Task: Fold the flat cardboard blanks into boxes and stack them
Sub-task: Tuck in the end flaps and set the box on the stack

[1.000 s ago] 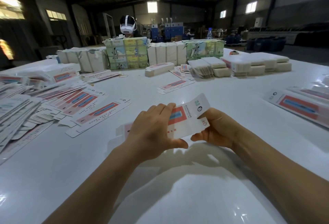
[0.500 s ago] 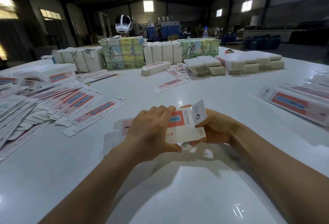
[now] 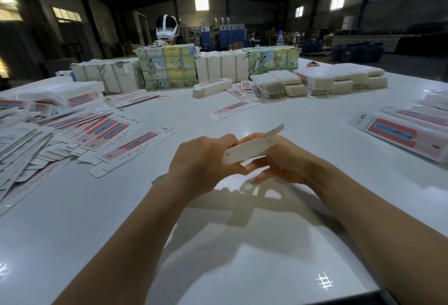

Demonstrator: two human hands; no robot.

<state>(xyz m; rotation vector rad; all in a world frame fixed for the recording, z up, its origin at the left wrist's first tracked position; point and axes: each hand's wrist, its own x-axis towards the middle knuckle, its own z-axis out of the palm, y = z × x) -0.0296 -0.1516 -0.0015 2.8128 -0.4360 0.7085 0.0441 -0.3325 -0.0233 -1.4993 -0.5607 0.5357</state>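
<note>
Two hands (image 3: 244, 159) grip one cardboard blank (image 3: 252, 147).

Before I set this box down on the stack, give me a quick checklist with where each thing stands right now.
1. Box held by both hands: ok, left hand and right hand grip it above the table.
2. End flap closed: not ok, it sticks out.
3. Box squared up: cannot tell, fingers hide much of it.
4. Near end tucked: cannot tell, covered by the left hand.
5. Stack of finished boxes within view: ok, at the right edge.
6. Flat blanks left: ok, spread on the left.
</note>
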